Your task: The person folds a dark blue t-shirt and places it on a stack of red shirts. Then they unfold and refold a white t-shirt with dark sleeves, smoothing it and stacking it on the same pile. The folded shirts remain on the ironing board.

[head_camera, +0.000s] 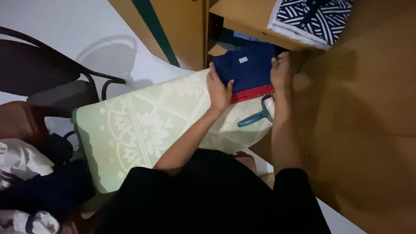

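**Folded garment held at a dim wardrobe shelf**

A dark chair [52, 73] is cut off at the frame's left edge. The left hand [219, 91] and right hand [281, 71] clasp either side of a folded navy garment [249, 67] with a red hem, at the far end of a pale green floral board [143, 130]. Its rear edge disappears into shadow. A teal hanger [256, 116] lies beneath it, partly hidden.

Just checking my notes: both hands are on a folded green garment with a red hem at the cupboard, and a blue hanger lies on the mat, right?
Not quite: the head view shows the folded garment is navy blue, not green. The left hand and right hand do grip it, its hem is red, and the blue hanger lies on the mat.
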